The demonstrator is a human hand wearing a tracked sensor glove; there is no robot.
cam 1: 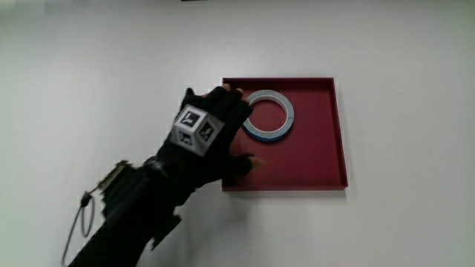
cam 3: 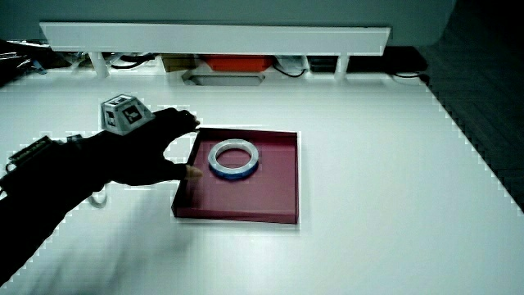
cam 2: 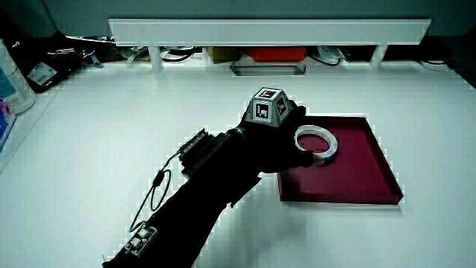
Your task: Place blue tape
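A roll of blue tape (cam 1: 288,119) lies flat in a dark red square tray (cam 1: 312,159) on the white table. The gloved hand (cam 1: 211,137) is over the tray's edge, beside the tape, with the patterned cube on its back. Its fingers are spread; the fingertips (cam 1: 236,95) and thumb (cam 1: 252,160) curve around the tape's side without holding it. In both side views the tape (cam 2: 332,141) (cam 3: 252,162) rests on the tray floor (cam 2: 357,167) (cam 3: 246,197). A side view shows the hand (cam 3: 139,152) with a small gap between it and the roll.
A low white partition (cam 2: 268,30) runs along the table's edge farthest from the person, with boxes and cables under it. A pale bottle (cam 2: 11,78) stands at the table's edge. A thin cable loop (cam 1: 78,222) hangs from the forearm.
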